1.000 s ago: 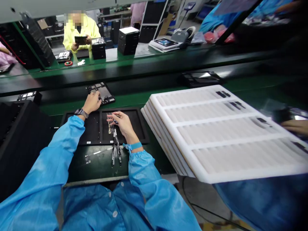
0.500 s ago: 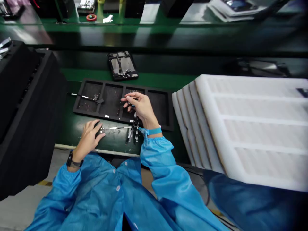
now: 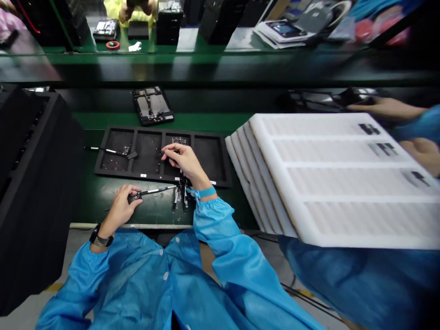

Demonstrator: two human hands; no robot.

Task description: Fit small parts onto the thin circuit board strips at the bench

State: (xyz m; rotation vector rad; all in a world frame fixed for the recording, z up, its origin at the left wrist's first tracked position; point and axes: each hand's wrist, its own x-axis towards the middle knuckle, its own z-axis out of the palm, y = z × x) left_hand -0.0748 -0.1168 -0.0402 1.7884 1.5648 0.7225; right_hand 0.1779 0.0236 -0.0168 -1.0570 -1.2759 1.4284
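Observation:
My left hand (image 3: 122,204) is low over the green bench, thumb and fingers closed on the small board end of a flex cable (image 3: 156,190). The cable's thin black-and-white strip points right. My right hand (image 3: 184,162) is over the third compartment of a black foam tray (image 3: 147,178), its thumb and fingertips pinched together; whatever is between them is too small to make out. Several more flex cables (image 3: 178,199) hang over the tray's front edge below my right wrist. Their small boards (image 3: 178,140) show partly behind that hand. Another flex cable (image 3: 112,151) lies across the leftmost compartment.
An opened tablet-like device (image 3: 152,105) lies behind the tray. Stacked white foam trays (image 3: 292,178) stand at right, black foam trays (image 3: 41,183) at left. A co-worker's hands (image 3: 385,107) are beyond the white stack. Across the raised shelf lie red tape (image 3: 112,45) and papers.
My left hand has closed on the flex cable's board end, and the cable is now tilted up to the right. My right hand's fingers have drawn together. The view has shifted right and upward.

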